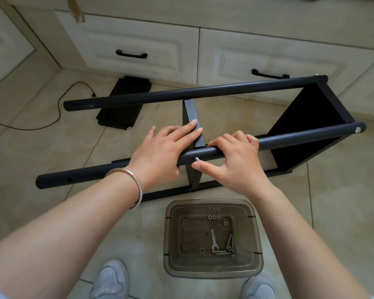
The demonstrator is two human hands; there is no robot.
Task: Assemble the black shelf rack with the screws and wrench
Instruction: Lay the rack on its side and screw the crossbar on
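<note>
The black shelf rack lies on its side on the tile floor, one shelf panel (307, 124) fixed at its right end. My left hand (160, 149) rests on the near tube (300, 137), with straight fingers pressing the top edge of the middle shelf panel (189, 111). My right hand (235, 160) curls its fingers over the same tube just right of that panel. Its thumb touches a silver screw (196, 158) sticking out of the tube. In the grey plastic tray (171, 234) by my feet lie the wrench (213, 240), several screws (230, 244) and washers (214, 217).
The far tube (181, 93) runs parallel behind my hands. A loose black shelf panel (123, 102) and a black cable (58, 108) lie on the floor at the back left. Cream cabinet drawers (138, 46) with black handles stand behind. My shoes (110, 279) flank the tray.
</note>
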